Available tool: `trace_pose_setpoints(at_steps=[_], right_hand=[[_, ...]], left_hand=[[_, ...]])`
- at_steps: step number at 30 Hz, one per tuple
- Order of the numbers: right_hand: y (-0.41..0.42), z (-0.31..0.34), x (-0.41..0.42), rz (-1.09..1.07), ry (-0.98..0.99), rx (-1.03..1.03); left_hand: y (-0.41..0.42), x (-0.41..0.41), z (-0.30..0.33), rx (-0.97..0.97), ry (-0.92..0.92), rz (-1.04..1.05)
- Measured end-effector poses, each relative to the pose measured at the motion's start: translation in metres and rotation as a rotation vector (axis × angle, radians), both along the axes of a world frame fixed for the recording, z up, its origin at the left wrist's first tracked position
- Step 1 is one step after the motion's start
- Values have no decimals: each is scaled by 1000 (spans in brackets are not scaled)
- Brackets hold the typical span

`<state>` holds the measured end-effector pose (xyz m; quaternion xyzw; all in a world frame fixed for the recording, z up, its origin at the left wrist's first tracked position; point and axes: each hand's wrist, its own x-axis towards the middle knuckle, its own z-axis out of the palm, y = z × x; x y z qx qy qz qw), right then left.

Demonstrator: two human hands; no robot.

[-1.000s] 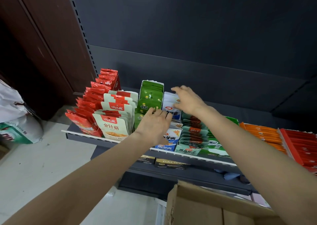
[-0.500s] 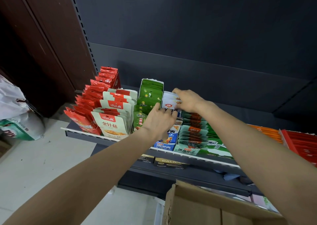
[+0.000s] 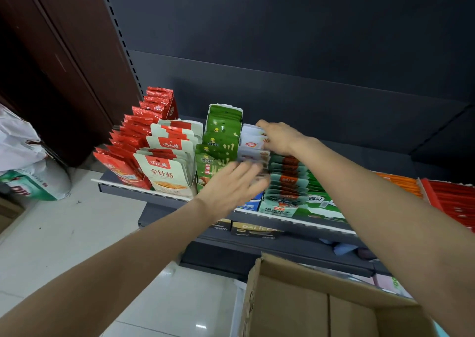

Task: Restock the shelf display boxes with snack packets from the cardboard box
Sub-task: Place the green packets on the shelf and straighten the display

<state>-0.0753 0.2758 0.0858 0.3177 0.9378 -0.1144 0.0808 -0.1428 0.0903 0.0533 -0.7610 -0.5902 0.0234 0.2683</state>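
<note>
Shelf point(image 3: 164, 196), dark metal with a white front rail, stocked left to right:
- Red packets point(image 3: 133, 141), one long row at far left, leaning back.
- Cream-and-red packets point(image 3: 167, 167) in an open display box, just right of the red row.
- Green packets point(image 3: 221, 136) in a tall white-edged display box, mid-shelf.
- White-and-blue packets point(image 3: 253, 141), upright row right of the green box.
- Pale green packets with orange bands point(image 3: 286, 182), stacked row further right.
- Orange sticks point(image 3: 401, 182) and red sticks point(image 3: 452, 200), far right.

Left hand point(image 3: 231, 185): blurred, fingers spread and fairly straight, over the near part of the white-and-blue row; contact not discernible.
Right hand point(image 3: 280, 137): fingers curled onto the far packets of the white-and-blue row, gripping their right side.

Cardboard box point(image 3: 295, 293): near, lower right, flaps open, below the shelf edge; contents hidden.
Lower shelf: dark boxes point(image 3: 253, 230) behind the rail.
White sack point(image 3: 38, 180) with green print, on the floor at left.
</note>
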Motion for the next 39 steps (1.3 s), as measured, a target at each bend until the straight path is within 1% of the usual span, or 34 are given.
trace_pose_setpoints(at_steps=[1,2,3,5,7,8,12,15,18,20,22,24,27,29,30,31,32,34,36,38,39], right_hand=[[-1,-1,0,0,5,-1],[-1,-2,1,-1,9,-2],[-2,-3,1,-2,12,0],[-2,-4,1,-2,23,2],[-2,-6,2,-9,36,1],[-1,-7,2,-15,41,4],[-1,-7,3,-19,48,9],[-2,-6,3,-11,50,-2],[-2,-5,3,-9,46,8],[-2,-6,4,-8,46,10],[-1,-7,5,-3,45,7],[0,-8,6,-4,46,-2],[3,-5,6,-10,40,-36],[3,-1,5,-17,5,-97],[2,2,5,-19,-8,-126],[1,4,6,-20,-1,-145],[0,5,8,-23,34,-145],[-3,5,14,-36,171,-106],[-8,4,20,-53,257,-71],[-14,1,27,-49,245,-74],[-16,-1,30,-45,227,-86]], left_hand=[[-7,-3,-10,19,22,-128],[-12,-8,-20,-16,27,-209],[-15,-10,-26,-90,-14,-243],[-18,-9,-33,-240,-76,-172],[-17,-6,-39,-398,-99,11],[-15,-4,-42,-436,-110,76],[-2,5,-40,-419,-148,199],[10,9,-37,-492,-178,284],[17,14,-35,-620,-105,295],[18,16,-38,-621,-46,273],[19,16,-41,-579,-118,287],[20,15,-43,-591,-178,322],[22,16,-38,-672,-265,368],[26,16,-30,-716,-370,424],[28,16,-25,-697,-413,432],[28,16,-20,-636,-424,411],[25,14,-14,-518,-389,354],[17,10,-10,-321,-260,224],[12,9,-4,-124,-175,191],[14,8,3,-30,-137,212],[17,7,7,-43,-132,257]])
